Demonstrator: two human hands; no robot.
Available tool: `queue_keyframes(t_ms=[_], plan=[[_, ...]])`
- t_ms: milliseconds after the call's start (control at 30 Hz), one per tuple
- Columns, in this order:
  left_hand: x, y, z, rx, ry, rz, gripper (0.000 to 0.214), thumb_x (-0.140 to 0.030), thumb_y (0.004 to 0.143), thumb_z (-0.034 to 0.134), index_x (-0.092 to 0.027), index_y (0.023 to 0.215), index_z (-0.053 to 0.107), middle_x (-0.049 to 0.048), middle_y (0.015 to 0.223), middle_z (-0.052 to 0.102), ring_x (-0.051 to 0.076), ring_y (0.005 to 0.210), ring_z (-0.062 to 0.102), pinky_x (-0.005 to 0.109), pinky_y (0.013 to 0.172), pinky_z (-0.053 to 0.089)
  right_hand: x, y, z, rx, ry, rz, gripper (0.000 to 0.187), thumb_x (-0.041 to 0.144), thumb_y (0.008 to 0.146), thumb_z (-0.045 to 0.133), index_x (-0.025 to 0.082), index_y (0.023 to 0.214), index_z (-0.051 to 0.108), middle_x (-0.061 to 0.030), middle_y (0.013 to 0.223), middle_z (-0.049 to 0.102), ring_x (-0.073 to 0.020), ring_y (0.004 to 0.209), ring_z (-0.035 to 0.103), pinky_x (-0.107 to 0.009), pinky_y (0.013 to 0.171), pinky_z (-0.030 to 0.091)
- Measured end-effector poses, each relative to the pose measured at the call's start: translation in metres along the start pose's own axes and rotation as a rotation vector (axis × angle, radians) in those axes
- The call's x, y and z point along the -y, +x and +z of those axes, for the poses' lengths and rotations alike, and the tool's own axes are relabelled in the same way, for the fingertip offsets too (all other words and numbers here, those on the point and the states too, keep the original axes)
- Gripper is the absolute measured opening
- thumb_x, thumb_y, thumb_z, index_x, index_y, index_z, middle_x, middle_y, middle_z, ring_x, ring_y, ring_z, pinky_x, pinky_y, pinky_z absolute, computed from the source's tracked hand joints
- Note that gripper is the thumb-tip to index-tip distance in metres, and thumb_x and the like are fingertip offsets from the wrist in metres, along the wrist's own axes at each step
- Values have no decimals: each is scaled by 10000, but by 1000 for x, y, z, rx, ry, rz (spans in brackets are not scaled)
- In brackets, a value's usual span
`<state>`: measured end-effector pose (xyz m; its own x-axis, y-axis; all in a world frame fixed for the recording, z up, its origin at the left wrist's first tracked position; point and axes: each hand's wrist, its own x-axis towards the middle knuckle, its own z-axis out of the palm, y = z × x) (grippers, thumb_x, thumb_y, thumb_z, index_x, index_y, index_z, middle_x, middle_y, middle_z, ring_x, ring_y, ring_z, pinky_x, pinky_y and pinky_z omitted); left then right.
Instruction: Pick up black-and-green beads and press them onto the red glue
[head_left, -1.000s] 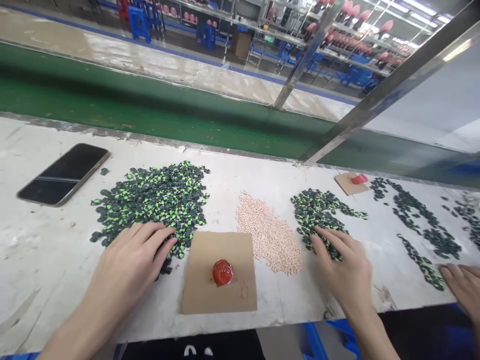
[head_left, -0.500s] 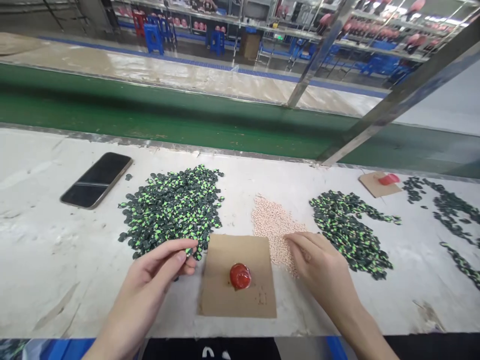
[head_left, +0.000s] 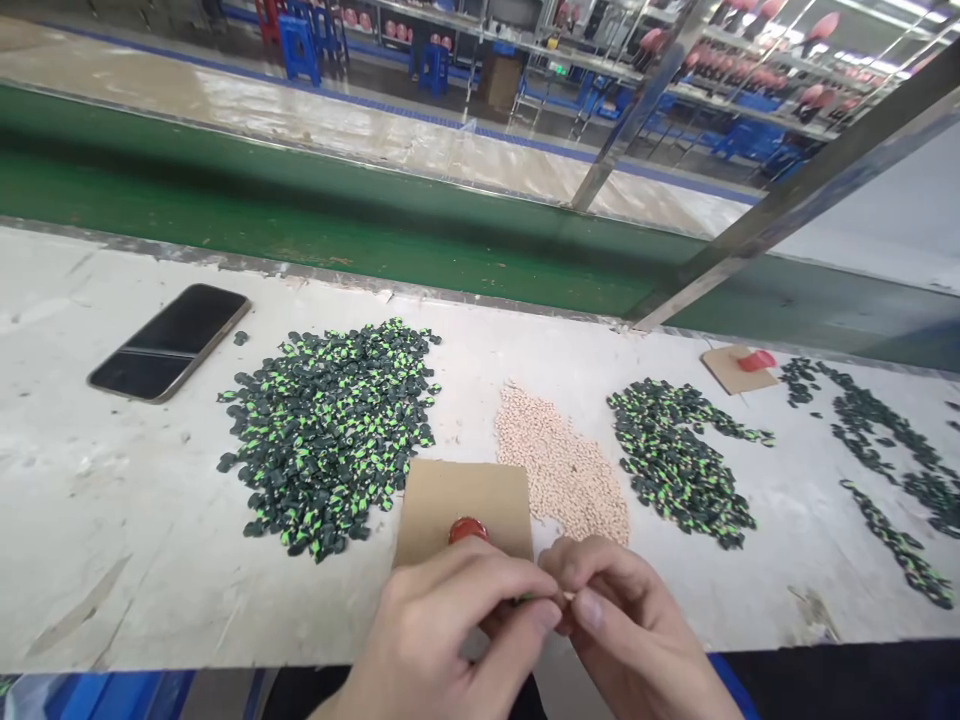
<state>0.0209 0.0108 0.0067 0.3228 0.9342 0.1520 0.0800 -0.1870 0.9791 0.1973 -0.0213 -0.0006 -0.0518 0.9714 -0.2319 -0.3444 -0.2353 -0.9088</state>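
My left hand [head_left: 457,620] pinches a small dark green piece with bright green marks, mostly covered by the fingers. Fingertip to fingertip with it, my right hand [head_left: 622,620] pinches a tiny pale pink bead [head_left: 568,597]. Both hands meet over the near edge of the table, just right of a cardboard square [head_left: 465,480]. On that square sits a glossy red dome [head_left: 468,529], partly hidden behind my left hand. A heap of dark and bright green pieces [head_left: 337,430] lies to the left, and a spread of pale pink beads [head_left: 562,460] lies beyond my right hand.
A phone [head_left: 171,342] lies at the left. Another pile of green pieces [head_left: 679,460] is right of the beads, with scattered dark pieces [head_left: 877,420] farther right. A second cardboard piece [head_left: 724,370] carries a red cap [head_left: 756,361]. A metal post [head_left: 780,190] slants up behind.
My left hand has moved right with its green piece, across the cardboard. My right hand has left the bead pile with a bead and come nearer. The view has shifted slightly.
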Motion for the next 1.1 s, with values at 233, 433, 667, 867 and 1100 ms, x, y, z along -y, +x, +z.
queue_keyframes(t_ms=[233,433,667,867,1100], plan=[[5,-1,-6,31,61,115,191,-31,886,658,-197,895,752,9,760,733,117,591,674,175,583,566,2,-4,18,-116,185,166,180,359,722,946,258,742,798,14,715,683,-113,699,609,-216,699,520],[11,-1,-6,18,76,269,173,-25,906,648,-185,926,712,13,785,728,108,628,691,146,614,553,4,-4,23,-59,287,214,173,315,718,953,261,752,792,30,714,677,-97,694,613,-201,702,515],[9,4,-15,129,242,411,195,12,930,577,-126,906,713,65,765,736,136,620,683,187,627,560,-2,1,9,96,265,202,111,256,801,900,254,810,789,39,719,692,-92,711,664,-184,708,550],[-3,-4,-12,49,-183,-325,102,-186,862,696,-188,784,762,-10,609,647,97,518,585,182,514,481,-5,-2,7,21,-56,-7,65,242,843,855,295,865,825,2,782,781,-116,702,727,-175,675,601],[-11,-1,-14,15,-732,-844,231,-327,647,913,-159,653,754,-25,543,633,40,415,513,123,386,356,-4,-4,16,1,-500,-395,326,35,864,733,330,978,815,-2,839,782,-151,724,754,-204,641,640]])
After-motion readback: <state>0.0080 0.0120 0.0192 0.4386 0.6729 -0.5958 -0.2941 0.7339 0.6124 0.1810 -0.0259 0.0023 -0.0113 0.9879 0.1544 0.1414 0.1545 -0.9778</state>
